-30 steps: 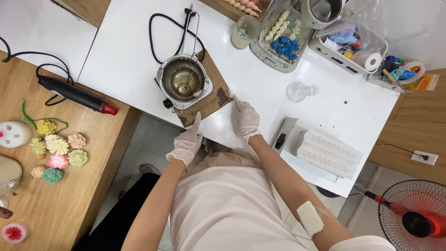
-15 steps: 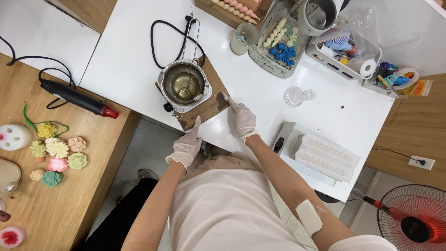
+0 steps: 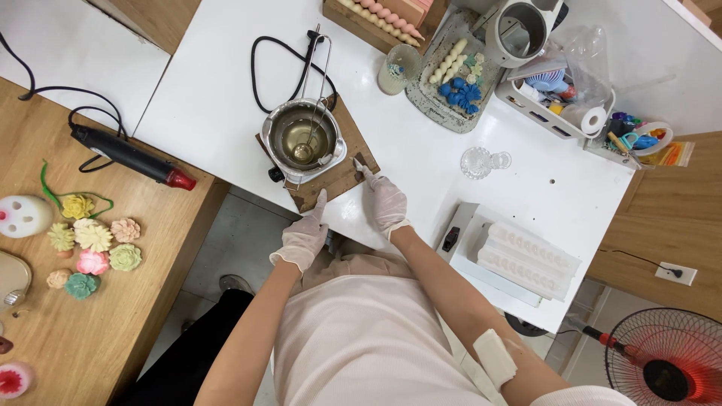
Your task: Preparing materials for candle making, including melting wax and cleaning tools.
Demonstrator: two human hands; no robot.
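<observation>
While the brown board (image 3: pixel 342 177) lies at the white table's (image 3: pixel 218 98) near edge, a metal melting pot (image 3: pixel 303 140) sits on it. At the board's 4 o'clock corner, the gloved right hand (image 3: pixel 386 200) touches it, forefinger stretched, other fingers loosely curled. At its 6 o'clock, the gloved left hand (image 3: pixel 304 237) rests by the edge, fingers together, holding nothing. A black heat gun (image 3: pixel 128 156) lies at 9 o'clock.
</observation>
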